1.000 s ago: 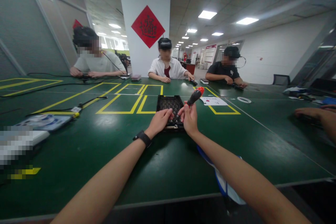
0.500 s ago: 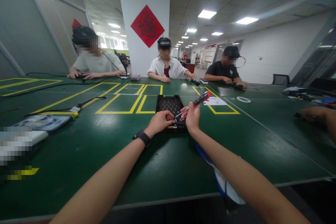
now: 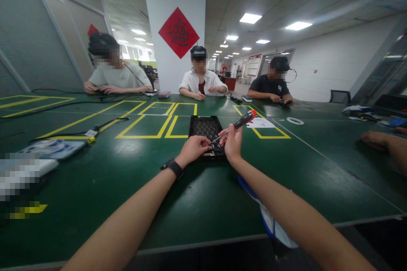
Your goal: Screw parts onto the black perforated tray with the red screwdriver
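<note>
A black rectangular case [image 3: 206,126] with a patterned inner surface lies on the green table in front of me. My right hand [image 3: 232,143] grips a screwdriver [image 3: 244,119] with a red and dark handle, tilted so its thin shaft points down and left over the near part of the case. At that near end, my left hand [image 3: 194,148] has its thumb and fingers pinched close to the screwdriver's tip. Whatever sits between those left fingertips is too small and covered to make out.
Yellow tape outlines [image 3: 140,136] mark the green table [image 3: 127,186]. A white paper [image 3: 261,123] and a white ring [image 3: 295,121] lie to the right. A blue-and-white item [image 3: 270,220] is under my right forearm. Co-workers sit opposite; another person's hand [image 3: 375,139] rests far right.
My hands, the screwdriver and the case stay almost the same. Across the table, the middle person's hand has drawn back toward the body. The hand at far right has shifted slightly.
</note>
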`<act>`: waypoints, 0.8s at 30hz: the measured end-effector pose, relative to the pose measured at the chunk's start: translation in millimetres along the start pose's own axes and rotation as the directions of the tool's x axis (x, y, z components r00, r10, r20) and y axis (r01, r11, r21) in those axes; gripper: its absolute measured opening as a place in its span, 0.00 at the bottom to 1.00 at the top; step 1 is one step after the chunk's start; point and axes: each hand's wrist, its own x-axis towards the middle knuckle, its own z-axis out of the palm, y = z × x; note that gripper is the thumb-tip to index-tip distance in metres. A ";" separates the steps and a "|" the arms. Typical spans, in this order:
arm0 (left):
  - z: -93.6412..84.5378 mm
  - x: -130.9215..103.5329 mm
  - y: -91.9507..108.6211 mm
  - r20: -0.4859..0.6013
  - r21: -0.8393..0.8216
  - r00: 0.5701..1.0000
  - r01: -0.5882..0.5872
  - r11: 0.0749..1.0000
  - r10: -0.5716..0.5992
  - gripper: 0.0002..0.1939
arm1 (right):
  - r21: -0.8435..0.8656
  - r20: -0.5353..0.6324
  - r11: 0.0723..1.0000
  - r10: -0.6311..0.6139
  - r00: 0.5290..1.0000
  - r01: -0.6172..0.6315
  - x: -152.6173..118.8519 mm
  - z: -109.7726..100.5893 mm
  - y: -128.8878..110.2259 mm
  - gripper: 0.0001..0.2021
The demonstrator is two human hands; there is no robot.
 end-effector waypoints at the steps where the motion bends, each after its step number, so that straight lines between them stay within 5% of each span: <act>1: 0.0 -0.1 -0.1 -0.002 0.002 1.000 -0.002 1.000 0.002 0.13 | -0.001 0.004 1.000 -0.004 1.000 0.004 -0.3 0.1 -0.1 0.15; 13: -0.9 -2.0 3.2 0.000 -0.007 0.998 -0.055 0.998 0.055 0.12 | -0.012 0.075 1.000 -0.014 0.997 0.015 0.7 -1.0 -0.8 0.15; 24: -6.9 -2.1 14.8 -0.070 -0.049 0.996 0.058 0.997 -0.061 0.26 | -0.029 0.049 1.000 -0.001 0.999 0.003 2.3 -2.7 1.9 0.15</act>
